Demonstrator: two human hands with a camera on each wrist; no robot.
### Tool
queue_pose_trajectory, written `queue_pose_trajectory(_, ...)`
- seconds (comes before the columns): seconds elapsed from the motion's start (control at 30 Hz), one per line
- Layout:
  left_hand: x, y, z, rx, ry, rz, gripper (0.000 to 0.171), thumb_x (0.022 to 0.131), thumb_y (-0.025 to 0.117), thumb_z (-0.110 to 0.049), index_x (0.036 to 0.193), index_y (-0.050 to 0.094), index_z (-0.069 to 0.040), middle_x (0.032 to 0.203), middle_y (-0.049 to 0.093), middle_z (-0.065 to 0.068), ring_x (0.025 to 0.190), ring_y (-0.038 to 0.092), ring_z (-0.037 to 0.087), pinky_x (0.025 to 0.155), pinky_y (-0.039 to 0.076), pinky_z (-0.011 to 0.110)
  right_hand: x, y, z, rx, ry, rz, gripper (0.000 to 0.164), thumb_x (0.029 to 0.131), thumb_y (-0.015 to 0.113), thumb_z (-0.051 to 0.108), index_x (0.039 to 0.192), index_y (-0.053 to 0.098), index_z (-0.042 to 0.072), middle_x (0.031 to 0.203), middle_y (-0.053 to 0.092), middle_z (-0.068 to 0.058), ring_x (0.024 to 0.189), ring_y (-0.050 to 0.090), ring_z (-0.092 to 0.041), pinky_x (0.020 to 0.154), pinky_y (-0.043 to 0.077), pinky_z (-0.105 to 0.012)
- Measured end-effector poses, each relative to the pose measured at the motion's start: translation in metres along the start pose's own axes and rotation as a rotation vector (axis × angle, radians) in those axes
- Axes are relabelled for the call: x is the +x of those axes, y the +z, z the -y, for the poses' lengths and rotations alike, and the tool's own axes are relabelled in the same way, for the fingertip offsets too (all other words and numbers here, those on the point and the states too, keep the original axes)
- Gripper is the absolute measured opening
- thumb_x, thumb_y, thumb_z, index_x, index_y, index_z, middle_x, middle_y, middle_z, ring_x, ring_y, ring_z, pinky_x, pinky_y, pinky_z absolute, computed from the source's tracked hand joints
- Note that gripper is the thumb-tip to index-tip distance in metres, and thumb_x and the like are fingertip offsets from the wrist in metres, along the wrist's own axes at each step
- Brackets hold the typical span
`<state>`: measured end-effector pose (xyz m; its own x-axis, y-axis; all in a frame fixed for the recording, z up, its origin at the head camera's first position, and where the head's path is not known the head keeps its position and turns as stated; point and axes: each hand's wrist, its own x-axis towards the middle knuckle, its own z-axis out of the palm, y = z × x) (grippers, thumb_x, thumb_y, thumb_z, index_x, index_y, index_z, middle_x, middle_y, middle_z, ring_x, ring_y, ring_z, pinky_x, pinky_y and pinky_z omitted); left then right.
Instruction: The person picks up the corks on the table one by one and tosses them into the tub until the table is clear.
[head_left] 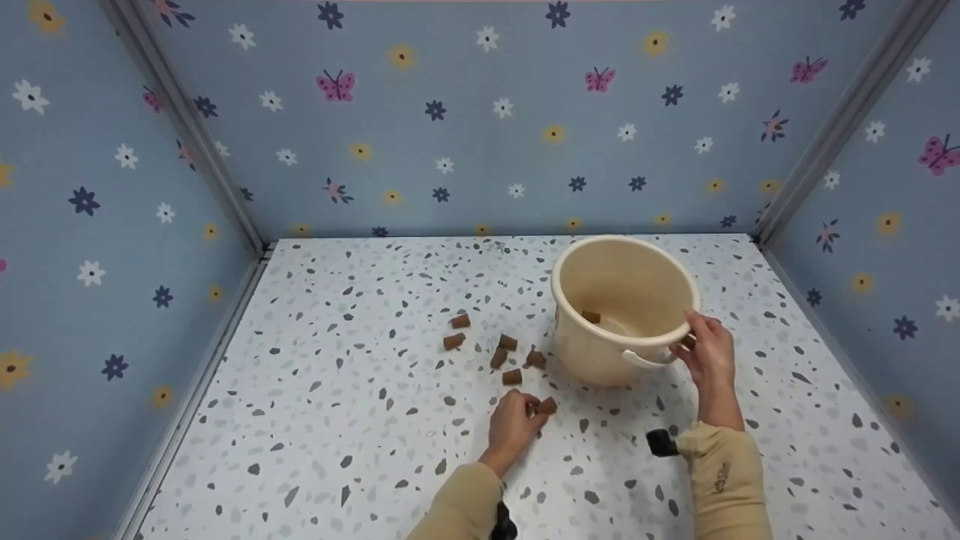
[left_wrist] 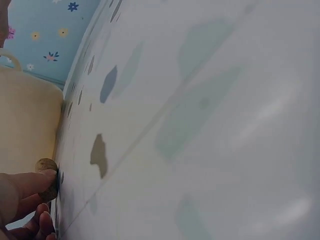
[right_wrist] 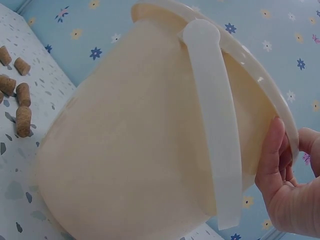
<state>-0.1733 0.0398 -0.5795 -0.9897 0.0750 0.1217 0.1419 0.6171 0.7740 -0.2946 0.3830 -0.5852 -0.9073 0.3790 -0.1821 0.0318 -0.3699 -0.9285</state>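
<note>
My left hand (head_left: 512,426) pinches a brown cork (head_left: 547,406) between thumb and fingers, low over the tabletop. The left wrist view shows the cork (left_wrist: 46,164) at the fingertips, in front of the bucket's wall. With my right hand (head_left: 708,352) I grip the rim of a cream plastic bucket (head_left: 600,356), thumb and fingers on either side of it. Its white handle (right_wrist: 212,120) hangs down the outer wall. Inside the bucket lies one cork (head_left: 591,316); part of the bucket floor is hidden. Several loose corks (head_left: 512,377) are scattered left of the bucket.
The white speckled table (head_left: 337,390) is bounded by blue flowered panels (head_left: 465,127) at the back and both sides. Grey metal posts (head_left: 191,142) join the panels at the corners. The bucket stands at the right half, near the back.
</note>
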Motion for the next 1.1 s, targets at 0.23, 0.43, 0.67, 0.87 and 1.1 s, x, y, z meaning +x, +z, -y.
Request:
queue_pose_trajectory(0.23, -0.001, 0.001, 0.0, -0.014, -0.001, -0.021, 0.013, 0.071, 0.071, -0.011, 0.082, 0.068, -0.006, 0.067, 0.048, -0.003, 0.059, 0.043, 0.006, 0.054, 0.038, 0.023, 0.028, -0.013, -0.023, 0.004, -0.087, -0.038, 0.057, 0.071, 0.072, 0.038, 0.109, 0.048, 0.005, 0.093, 0.053, -0.01, 0.069, 0.059, -0.019, 0.049, 0.048, -0.03)
queue_pose_trajectory(0.43, -0.002, 0.001, -0.001, -0.024, 0.003, -0.035, 0.012, 0.07, 0.072, -0.01, 0.081, 0.068, -0.007, 0.066, 0.047, -0.003, 0.059, 0.042, 0.007, 0.055, 0.037, 0.023, 0.027, -0.011, -0.022, -0.023, -0.076, -0.054, 0.059, 0.07, 0.072, 0.042, 0.109, 0.049, 0.005, 0.093, 0.054, -0.011, 0.069, 0.059, -0.019, 0.05, 0.048, -0.031)
queue_pose_trajectory(0.67, -0.004, -0.005, -0.005, -0.085, 0.021, -0.044, 0.012, 0.072, 0.072, -0.014, 0.08, 0.068, -0.006, 0.066, 0.05, -0.001, 0.059, 0.042, 0.007, 0.054, 0.037, 0.023, 0.022, -0.011, -0.014, -0.024, -0.029, -0.02, 0.054, 0.071, 0.071, 0.042, 0.11, 0.05, 0.01, 0.094, 0.057, -0.006, 0.074, 0.06, -0.018, 0.056, 0.05, -0.032)
queue_pose_trajectory(0.87, -0.003, -0.013, -0.013, -0.069, 0.017, -0.084, 0.008, 0.071, 0.07, -0.009, 0.079, 0.068, -0.007, 0.066, 0.05, -0.001, 0.059, 0.042, 0.007, 0.054, 0.036, 0.022, -0.033, 0.015, 0.029, 0.067, 0.056, 0.057, 0.031, 0.084, 0.061, 0.025, 0.105, 0.054, 0.003, 0.087, 0.058, -0.009, 0.071, 0.06, -0.019, 0.055, 0.049, -0.032)
queue_pose_trajectory(1.1, -0.001, -0.024, -0.021, -0.063, 0.078, -0.145, 0.006, 0.071, 0.073, -0.009, 0.075, 0.068, -0.009, 0.064, 0.05, 0.0, 0.057, 0.042, 0.006, 0.051, 0.036, 0.021, -0.108, 0.069, 0.082, -0.009, 0.087, -0.046, 0.027, 0.084, 0.062, 0.024, 0.096, 0.047, 0.005, 0.08, 0.054, -0.004, 0.063, 0.056, -0.012, 0.053, 0.047, -0.025)
